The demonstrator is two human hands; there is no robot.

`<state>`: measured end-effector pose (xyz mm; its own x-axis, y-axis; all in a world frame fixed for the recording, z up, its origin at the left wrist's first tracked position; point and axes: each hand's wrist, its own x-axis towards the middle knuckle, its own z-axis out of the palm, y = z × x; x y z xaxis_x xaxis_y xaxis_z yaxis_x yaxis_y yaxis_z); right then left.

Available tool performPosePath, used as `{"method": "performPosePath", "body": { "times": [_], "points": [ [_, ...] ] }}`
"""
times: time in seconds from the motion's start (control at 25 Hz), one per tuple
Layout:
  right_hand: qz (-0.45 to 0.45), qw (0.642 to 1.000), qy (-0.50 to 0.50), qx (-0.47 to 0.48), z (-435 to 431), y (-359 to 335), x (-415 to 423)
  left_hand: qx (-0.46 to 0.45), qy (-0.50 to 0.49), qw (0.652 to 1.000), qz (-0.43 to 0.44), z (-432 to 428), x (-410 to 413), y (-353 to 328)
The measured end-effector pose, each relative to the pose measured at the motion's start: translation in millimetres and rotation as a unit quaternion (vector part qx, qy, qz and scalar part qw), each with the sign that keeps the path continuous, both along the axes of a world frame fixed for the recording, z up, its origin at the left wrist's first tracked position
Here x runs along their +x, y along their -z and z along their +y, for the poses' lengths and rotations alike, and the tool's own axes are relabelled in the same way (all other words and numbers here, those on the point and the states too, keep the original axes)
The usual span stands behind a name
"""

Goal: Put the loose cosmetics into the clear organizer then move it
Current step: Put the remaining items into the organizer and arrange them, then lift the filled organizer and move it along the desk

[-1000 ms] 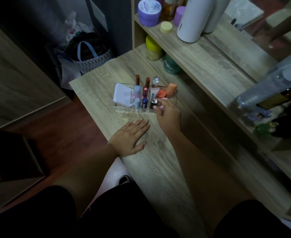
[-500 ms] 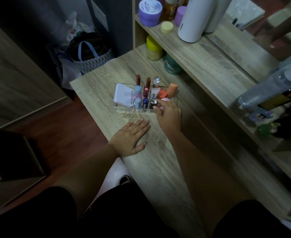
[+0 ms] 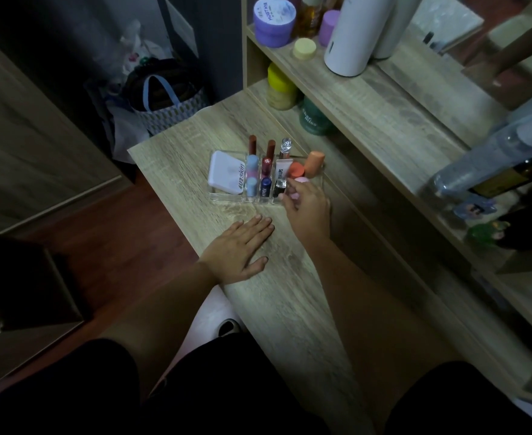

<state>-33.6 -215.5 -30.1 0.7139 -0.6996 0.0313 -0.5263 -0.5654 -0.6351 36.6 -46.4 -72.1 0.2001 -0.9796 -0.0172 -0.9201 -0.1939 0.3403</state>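
1. My left hand lies flat, empty, on the wooden desk.
2. My right hand – fingers loosely curled at the clear organizer; what it grips, I cannot tell.
3. Legible: white compact "4U2 skin"; blue tube "NIVEA".

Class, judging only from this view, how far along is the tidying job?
Done: the white compact and lip tubes sit in the organizer; no cosmetics lie loose on the desk. In hand: the right hand is at a pink item; the left hand rests flat. Left: moving the organizer.

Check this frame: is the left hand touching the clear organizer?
Apart. The head view shows the left hand flat on the table, with bare wood between its fingertips and the clear organizer.
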Motion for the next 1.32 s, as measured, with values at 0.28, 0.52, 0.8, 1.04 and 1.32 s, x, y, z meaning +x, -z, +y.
{"method": "performPosePath", "body": {
  "times": [0.28,0.52,0.8,1.04,1.32],
  "points": [
    [-0.009,0.995,0.092,-0.033,0.9,5.2,-13.4,-0.204,-0.427,0.868,0.150,5.8,-1.2,-14.0],
    [0.004,0.989,0.083,0.124,-15.6,16.8,-20.7,-0.156,-0.529,0.763,0.337,-10.4,49.0,-31.7],
    [-0.023,0.972,0.053,0.228,-29.3,7.2,-16.9,-0.105,-0.438,0.806,0.383,-23.4,71.6,-37.6],
    [-0.046,0.966,0.040,0.250,-33.0,1.8,-17.6,-0.122,-0.461,0.786,0.393,-27.2,69.4,-40.2],
    [-0.051,0.972,0.079,0.216,-20.7,-3.3,-33.5,-0.103,-0.441,0.811,0.371,-25.2,66.3,-46.2]
  ]
}}
